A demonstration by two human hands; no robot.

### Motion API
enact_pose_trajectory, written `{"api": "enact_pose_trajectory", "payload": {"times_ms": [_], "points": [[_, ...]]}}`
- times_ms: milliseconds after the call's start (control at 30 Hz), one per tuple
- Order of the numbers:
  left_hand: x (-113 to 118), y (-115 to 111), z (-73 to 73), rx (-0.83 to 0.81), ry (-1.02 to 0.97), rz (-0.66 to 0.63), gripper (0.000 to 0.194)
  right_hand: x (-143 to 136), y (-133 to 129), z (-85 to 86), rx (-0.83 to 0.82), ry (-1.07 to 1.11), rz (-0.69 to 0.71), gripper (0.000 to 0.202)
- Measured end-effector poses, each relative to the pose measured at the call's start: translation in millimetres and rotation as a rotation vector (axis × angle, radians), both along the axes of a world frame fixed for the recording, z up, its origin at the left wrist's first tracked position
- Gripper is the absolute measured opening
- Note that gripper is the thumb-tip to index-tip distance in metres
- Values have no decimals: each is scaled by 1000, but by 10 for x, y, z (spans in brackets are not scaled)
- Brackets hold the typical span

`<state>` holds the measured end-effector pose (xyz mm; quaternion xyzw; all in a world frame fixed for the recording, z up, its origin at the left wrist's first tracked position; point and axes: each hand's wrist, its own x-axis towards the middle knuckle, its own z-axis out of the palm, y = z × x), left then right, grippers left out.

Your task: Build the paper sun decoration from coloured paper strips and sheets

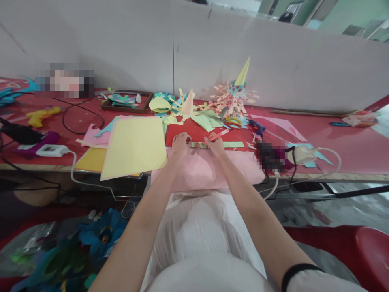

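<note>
My left hand [181, 142] is closed, its curled fingers pressing on the left end of a short printed ruler [199, 144]. My right hand [215, 146] grips a pink pen [221, 134] that slants up to the right; its tip is hidden by the fingers. Right of that hand a pale green paper strip [233, 144] sticks out, in line with the ruler. Both lie at the front edge of a red sheet [179, 130]. Pink paper [197, 170] hangs over the table edge under my wrists.
Large yellow sheets [135, 146] lie to the left. Yellow scissors [232, 122], a blue glue gun [257, 127] and a fringed paper cone [235, 99] stand or lie behind. A yellow glue gun [42, 116], a brown tray [127, 106], power strips and cables are around. A red stool [372, 251] is at right.
</note>
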<state>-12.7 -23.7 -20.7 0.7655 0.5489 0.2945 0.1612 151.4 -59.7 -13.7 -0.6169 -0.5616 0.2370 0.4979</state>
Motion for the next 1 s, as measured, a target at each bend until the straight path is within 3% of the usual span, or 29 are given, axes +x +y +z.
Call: {"api": "enact_pose_trajectory", "payload": {"times_ms": [1000], "points": [[9,-29,24,12,18,7,12,24,42,-71,8,-61,-98,27]]}}
